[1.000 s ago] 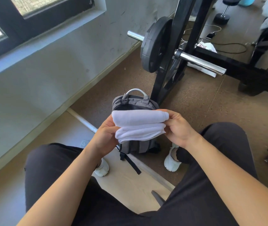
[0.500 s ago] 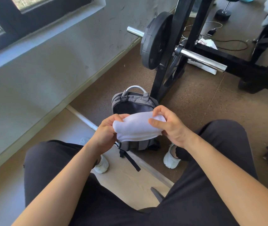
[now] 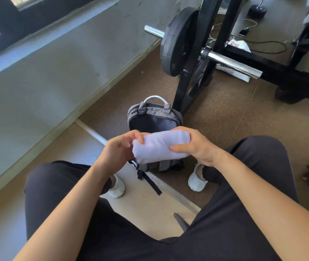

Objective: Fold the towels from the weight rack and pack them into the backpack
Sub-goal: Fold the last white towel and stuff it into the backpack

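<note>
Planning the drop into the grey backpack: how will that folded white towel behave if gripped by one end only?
Probably floppy: the folded white cloth towel bulges and droops between the left hand and right hand. Likely light, since a pinch at each end carries it. It may unfold when released, as only the grip holds its folds.

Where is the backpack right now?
In the head view, the backpack stands open on the floor at centre, partly hidden behind the held towel, just left of the weight rack.
</note>
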{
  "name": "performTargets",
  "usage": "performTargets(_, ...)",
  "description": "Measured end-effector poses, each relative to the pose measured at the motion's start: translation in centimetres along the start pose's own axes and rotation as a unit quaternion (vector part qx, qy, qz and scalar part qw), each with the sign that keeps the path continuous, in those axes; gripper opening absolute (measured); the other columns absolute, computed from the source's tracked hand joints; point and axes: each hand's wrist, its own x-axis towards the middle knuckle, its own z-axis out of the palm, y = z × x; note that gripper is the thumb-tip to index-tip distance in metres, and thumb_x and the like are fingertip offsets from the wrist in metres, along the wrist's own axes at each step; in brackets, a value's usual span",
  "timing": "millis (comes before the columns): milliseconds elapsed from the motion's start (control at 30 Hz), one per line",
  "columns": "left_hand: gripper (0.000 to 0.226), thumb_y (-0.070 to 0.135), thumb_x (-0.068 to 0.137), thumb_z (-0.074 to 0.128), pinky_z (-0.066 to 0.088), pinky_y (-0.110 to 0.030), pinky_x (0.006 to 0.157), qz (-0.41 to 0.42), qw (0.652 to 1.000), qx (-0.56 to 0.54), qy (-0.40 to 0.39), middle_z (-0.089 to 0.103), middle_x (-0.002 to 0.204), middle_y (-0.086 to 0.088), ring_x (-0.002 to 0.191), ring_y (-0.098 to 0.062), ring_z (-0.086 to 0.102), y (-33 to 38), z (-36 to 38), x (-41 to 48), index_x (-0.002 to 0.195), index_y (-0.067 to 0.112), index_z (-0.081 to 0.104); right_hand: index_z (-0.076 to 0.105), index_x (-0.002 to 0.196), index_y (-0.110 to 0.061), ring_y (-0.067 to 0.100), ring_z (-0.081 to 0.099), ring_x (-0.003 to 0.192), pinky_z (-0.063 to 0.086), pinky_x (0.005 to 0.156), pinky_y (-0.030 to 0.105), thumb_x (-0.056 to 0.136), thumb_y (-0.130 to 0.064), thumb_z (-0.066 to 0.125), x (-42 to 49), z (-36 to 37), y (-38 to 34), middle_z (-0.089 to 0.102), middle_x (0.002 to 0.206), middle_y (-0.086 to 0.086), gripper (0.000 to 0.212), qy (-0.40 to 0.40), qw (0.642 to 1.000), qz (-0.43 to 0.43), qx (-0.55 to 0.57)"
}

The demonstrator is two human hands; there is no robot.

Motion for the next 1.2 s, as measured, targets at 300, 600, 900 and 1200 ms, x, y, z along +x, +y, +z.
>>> performTargets(300,0.062,0.049,0.061,0.090,0.058,-0.041,0.095,-0.093,0.917,0.383,-0.052,0.076,0.111,0.004,0.108,-0.017,0.071,-1.8,1.0,0.9,0.117,0.029,0.071,0.065,0.117,-0.014,-0.004,0.062,0.099,0.046,0.082,0.008,0.076,-0.007,0.085,0.5,1.0,1.4,0.068,0.107,-0.005,0.046,-0.029,0.982,-0.077,-0.172)
performTargets(600,0.076,0.057,0.064,0.085,0.054,-0.041,0.087,-0.008,0.864,0.502,-0.038,0.065,0.115,0.011,0.103,-0.015,0.065,-3.7,2.0,2.2,0.128,0.035,0.049,0.058,0.114,-0.033,0.005,0.062,0.101,0.053,0.082,0.024,0.077,-0.023,0.086,2.1,0.1,2.9,0.063,0.108,-0.010,0.047,-0.100,0.975,-0.014,-0.199)
performTargets(900,0.048,0.042,0.095,0.065,0.052,-0.050,0.083,0.043,0.760,0.647,0.045,0.054,0.134,0.000,0.095,-0.038,0.062,-1.5,-2.1,7.0,0.129,0.042,0.031,0.064,0.122,-0.026,0.006,0.064,0.099,0.055,0.094,0.035,0.087,-0.031,0.078,10.7,-6.3,5.2,0.067,0.117,-0.004,0.039,-0.092,0.938,0.085,-0.323)
performTargets(1200,0.022,0.042,0.102,0.055,0.050,-0.043,0.070,0.038,0.622,0.779,-0.068,0.041,0.154,-0.005,0.098,-0.040,0.066,-1.2,-6.6,20.2,0.120,0.044,0.067,0.047,0.139,-0.018,0.025,0.053,0.122,0.053,0.090,0.044,0.080,-0.031,0.081,14.4,-5.2,10.4,0.043,0.142,0.000,0.069,0.025,0.901,0.047,-0.430)
